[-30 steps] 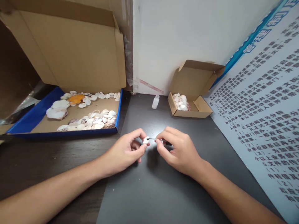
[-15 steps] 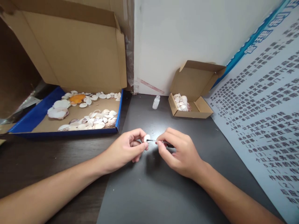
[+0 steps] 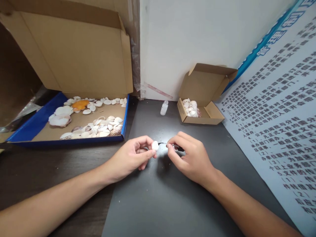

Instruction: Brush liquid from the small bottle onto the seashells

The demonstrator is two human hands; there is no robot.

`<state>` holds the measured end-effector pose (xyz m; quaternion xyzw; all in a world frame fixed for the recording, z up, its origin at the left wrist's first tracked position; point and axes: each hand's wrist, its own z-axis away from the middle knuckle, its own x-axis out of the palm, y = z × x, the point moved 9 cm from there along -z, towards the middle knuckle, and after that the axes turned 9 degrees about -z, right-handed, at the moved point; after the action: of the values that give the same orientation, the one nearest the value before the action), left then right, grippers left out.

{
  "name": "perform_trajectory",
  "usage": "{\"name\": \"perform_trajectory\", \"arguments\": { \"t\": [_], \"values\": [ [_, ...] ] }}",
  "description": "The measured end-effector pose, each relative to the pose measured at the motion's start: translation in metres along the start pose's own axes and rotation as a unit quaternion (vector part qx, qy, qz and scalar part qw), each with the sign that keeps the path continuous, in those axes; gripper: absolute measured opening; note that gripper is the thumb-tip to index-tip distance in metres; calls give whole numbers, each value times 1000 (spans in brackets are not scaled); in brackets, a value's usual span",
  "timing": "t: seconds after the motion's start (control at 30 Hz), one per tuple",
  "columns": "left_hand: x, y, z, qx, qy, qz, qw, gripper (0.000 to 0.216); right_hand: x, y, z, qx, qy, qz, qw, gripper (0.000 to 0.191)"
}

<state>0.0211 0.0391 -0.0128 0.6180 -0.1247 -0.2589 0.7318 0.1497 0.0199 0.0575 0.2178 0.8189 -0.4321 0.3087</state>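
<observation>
Between the thumb and fingers of my left hand (image 3: 139,152) is a small white seashell (image 3: 155,145), held just above the dark table. My right hand (image 3: 189,154) pinches a thin small brush (image 3: 176,147) with a dark tip, a silvery neck and a dark handle. Its tip points left and sits at the shell's right edge; whether it touches is too small to tell. Behind the hands, a little glass bottle (image 3: 164,108) with whitish contents stands upright on the table.
On the left lies an open blue box (image 3: 32,120) with many shells and one orange shell (image 3: 80,105). An open small cardboard box (image 3: 202,120) with white shells (image 3: 190,108) stands back right. A white wall (image 3: 192,33) and a printed poster (image 3: 271,108) bound the table (image 3: 158,207).
The brush has moved right and slightly up, from across the shell's face to its right edge. My left hand has turned the shell a little, and more of it shows.
</observation>
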Motion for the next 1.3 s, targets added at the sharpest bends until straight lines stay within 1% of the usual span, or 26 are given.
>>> {"name": "perform_trajectory", "arguments": {
  "t": [0.1, 0.2, 0.27, 0.37, 0.47, 0.53, 0.63, 0.7, 0.8, 0.87, 0.97, 1.0, 1.07, 1.13, 1.17, 1.23, 1.3],
  "values": [
    [-1, 1, 0, -2, 2, 5, 1000, 28, -3, -7, 0, -33, 7, -25, 999, 15],
    [-1, 2, 0, -7, 2, 16, 1000, 28, -2, -15, 2, -67, -2, -46, 997, 14],
    [-1, 3, 0, -8, 3, 19, 1000, 27, 0, -13, 2, -63, -13, -44, 997, 12],
    [-1, 4, 0, -3, 2, 16, 1000, 27, 2, -6, 0, -37, -24, -26, 999, 12],
    [-2, 3, 0, 0, 2, 14, 1000, 27, -3, -1, -1, -20, -4, -13, 1000, 12],
    [-2, 3, 0, 2, 2, 13, 1000, 28, -4, -3, 0, -26, 4, -22, 999, 13],
    [-1, 3, -1, 8, -4, 10, 1000, 27, 2, -4, 0, -38, -27, -33, 998, 14],
    [-1, 3, -1, 10, -6, 8, 1000, 27, 5, 1, 0, -17, -41, -18, 999, 14],
    [-1, 3, 0, 8, -5, 7, 1000, 26, 1, 7, 0, 14, -21, 0, 1000, 12],
    [-2, 3, 0, 6, -4, 7, 1000, 27, -2, 3, -1, -1, -9, -16, 1000, 13],
    [-1, 4, -1, 6, -8, 11, 1000, 28, 0, -6, 0, -41, -21, -48, 998, 13],
    [0, 4, -1, 6, -11, 14, 1000, 29, 2, -7, 1, -41, -29, -47, 998, 14],
    [0, 3, 0, 1, -14, 15, 1000, 32, 5, -2, 1, -14, -38, -29, 999, 13],
    [0, 2, 0, -7, -11, 12, 1000, 36, 5, 5, 1, 14, -33, -15, 999, 11],
    [0, 2, 0, -9, -10, 10, 1000, 37, 3, 5, 1, 18, -26, -18, 999, 11],
    [0, 1, 0, -10, -9, 9, 1000, 38, 0, 2, 0, -1, -13, -34, 999, 10],
    [0, 1, 0, -8, -10, 9, 1000, 38, 0, -2, 1, -23, -13, -44, 999, 11]
  ]
}}
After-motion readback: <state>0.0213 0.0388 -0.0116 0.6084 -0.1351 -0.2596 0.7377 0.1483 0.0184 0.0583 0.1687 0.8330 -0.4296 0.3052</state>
